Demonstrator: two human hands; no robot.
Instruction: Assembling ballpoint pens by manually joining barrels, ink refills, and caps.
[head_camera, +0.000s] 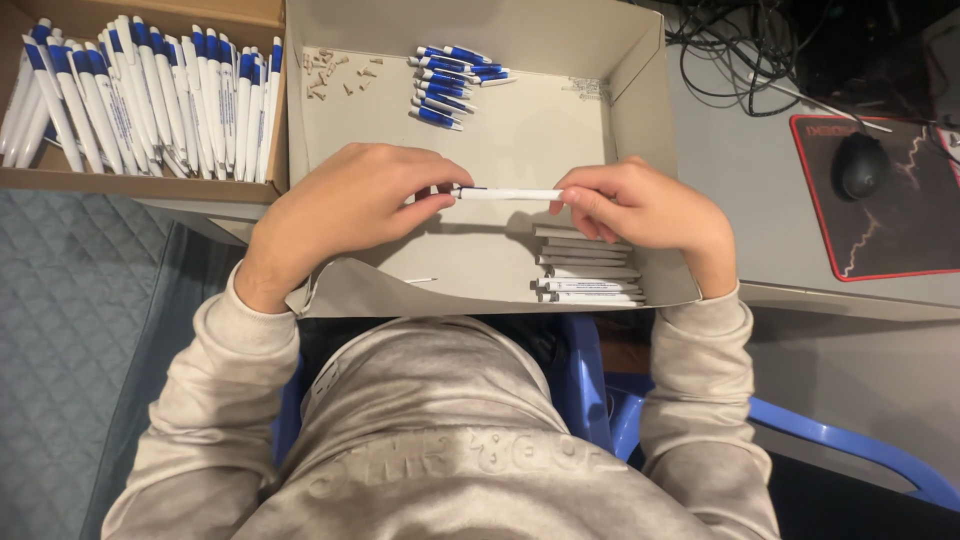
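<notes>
Spreading across the right of the view, the grey tabletop (760, 190) carries a black mouse pad with a red border (880, 200), cut off at the right edge, a black mouse (860, 165) on it, and a tangle of dark cables (740, 45) running out of the top. The open cardboard box (640, 90) sits in front of the person, its tall right wall close beside the right hand; its near flap hangs over the lap. Most of the box floor between the hands and the far wall is bare. A second, shallower box (150, 185) to the left, cut by the top and left edges, holds a packed row of white and blue pens (150, 100).

Over the box floor, the left hand (345, 205) and the right hand (640, 205) each pinch one end of a white pen barrel (510, 194), held level between them; the left fingertips cover what sits at its dark tip. Under the right hand lies a stack of white barrels (590, 275), partly hidden. Near the far wall lie a cluster of blue pen parts (450, 85) and some tiny pale pieces (335, 72), too small to make out.
</notes>
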